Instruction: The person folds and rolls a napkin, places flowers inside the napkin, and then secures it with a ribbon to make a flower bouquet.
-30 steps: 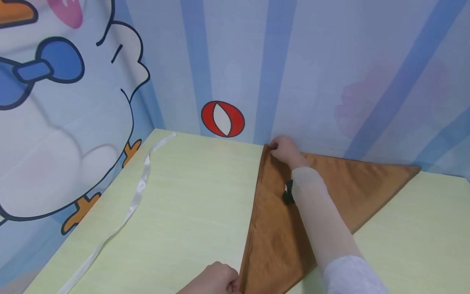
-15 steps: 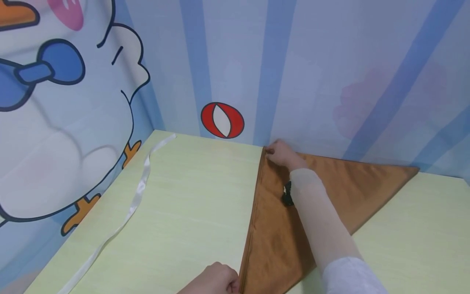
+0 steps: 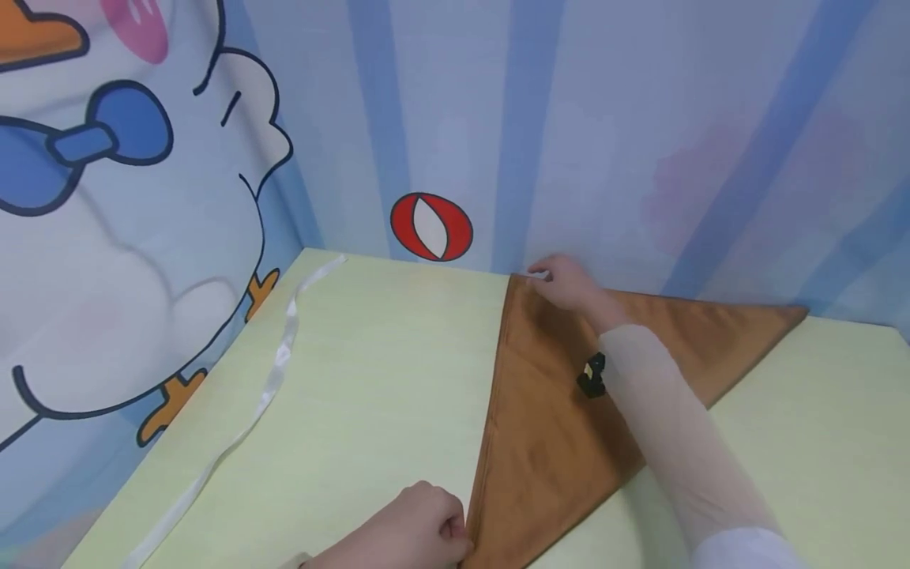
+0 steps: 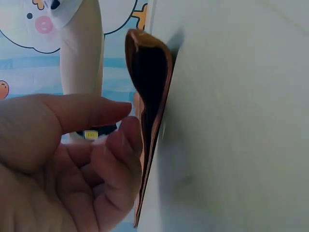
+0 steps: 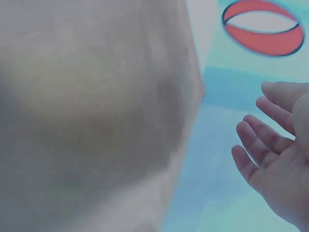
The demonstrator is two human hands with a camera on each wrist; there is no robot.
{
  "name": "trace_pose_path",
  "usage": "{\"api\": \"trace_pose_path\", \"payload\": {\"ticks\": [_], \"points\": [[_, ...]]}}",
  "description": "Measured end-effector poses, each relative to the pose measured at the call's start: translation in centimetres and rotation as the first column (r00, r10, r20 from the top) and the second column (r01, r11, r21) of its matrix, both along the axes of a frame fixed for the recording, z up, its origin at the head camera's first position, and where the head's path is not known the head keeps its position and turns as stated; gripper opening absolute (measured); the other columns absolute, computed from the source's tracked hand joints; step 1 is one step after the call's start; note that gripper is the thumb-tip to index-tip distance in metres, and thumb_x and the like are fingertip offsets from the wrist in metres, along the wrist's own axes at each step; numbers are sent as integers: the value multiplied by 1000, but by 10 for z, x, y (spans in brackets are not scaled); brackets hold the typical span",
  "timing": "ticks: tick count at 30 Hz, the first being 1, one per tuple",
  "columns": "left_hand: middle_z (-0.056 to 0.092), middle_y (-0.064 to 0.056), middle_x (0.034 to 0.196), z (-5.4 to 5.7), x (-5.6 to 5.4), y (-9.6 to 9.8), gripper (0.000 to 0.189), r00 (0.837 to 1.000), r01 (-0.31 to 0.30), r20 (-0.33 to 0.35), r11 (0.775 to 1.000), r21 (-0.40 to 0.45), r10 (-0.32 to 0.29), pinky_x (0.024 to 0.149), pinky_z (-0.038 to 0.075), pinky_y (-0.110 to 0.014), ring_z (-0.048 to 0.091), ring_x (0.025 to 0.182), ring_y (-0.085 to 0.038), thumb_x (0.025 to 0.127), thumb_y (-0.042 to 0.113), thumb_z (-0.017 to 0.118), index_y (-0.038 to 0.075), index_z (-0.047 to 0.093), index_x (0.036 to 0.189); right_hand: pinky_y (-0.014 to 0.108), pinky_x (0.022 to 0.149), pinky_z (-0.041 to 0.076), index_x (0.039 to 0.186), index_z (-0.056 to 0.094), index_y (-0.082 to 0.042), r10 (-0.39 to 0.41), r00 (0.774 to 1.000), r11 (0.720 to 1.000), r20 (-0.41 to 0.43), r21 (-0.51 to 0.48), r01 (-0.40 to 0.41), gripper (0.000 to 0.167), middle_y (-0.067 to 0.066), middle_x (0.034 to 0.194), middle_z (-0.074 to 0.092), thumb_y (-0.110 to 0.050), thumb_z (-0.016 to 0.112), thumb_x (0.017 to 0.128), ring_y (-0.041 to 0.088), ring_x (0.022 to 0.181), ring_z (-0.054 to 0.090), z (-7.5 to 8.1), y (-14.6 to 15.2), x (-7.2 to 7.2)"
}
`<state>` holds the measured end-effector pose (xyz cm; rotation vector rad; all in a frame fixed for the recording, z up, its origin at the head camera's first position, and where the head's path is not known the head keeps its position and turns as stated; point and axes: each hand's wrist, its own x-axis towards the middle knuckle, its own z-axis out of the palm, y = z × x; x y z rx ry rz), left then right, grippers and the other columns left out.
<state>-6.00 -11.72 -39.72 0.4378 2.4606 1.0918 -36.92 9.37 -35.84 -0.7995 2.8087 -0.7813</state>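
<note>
A brown satin cloth [image 3: 540, 442], folded into a triangle, lies on the pale green tabletop, its long straight edge running from the front to the back wall. At its near corner is my left hand [image 3: 419, 521], fingers loosely curled. In the left wrist view, the thumb and index fingertip of that left hand [image 4: 72, 154] stand slightly apart beside the cloth's gaping fold [image 4: 169, 63], with no cloth seen between them. My right hand [image 3: 565, 284] hovers over the far corner. The right wrist view shows that hand's fingers [image 5: 256, 140] loosely spread, holding nothing.
A long white ribbon [image 3: 282, 356] lies on the left of the table [image 3: 384, 379]. Blue striped backdrop cloth [image 3: 455, 118] rises behind, with a printed duck [image 3: 135, 261] at left. A black wrist camera [image 3: 592, 375] sits on the right wrist.
My right hand has let go of the cloth's far corner and lifted slightly to the right. The left hand has shifted slightly up in the view. The cloth lies nearly as before.
</note>
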Motion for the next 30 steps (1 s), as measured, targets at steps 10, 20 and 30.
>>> {"api": "trace_pose_path", "payload": {"ticks": [10,20,30], "points": [[46,16,56,12,-14,-16,16,974,156,-165,988,-1,-155,52,40,-15,39,52,5,85,9,68,14,63,70,47,87,47,114,65,4,141,963,987,-230,-37,-153,29,19,113,62,-16,57,96,34,105,57,17,2,81],[48,16,59,17,-19,-19,14,946,241,-219,970,-19,-239,54,41,-13,41,56,7,84,5,69,12,65,73,40,87,50,104,69,-2,260,883,952,-390,-48,-302,21,9,103,64,-18,68,90,25,101,60,11,-7,168],[52,18,71,15,-15,-21,2,901,387,-187,920,-63,-392,61,44,-11,47,65,8,86,12,70,11,70,84,24,71,49,98,70,-11,291,933,938,-212,-132,-322,13,-5,90,62,-21,67,91,10,82,58,-10,-4,228]]}}
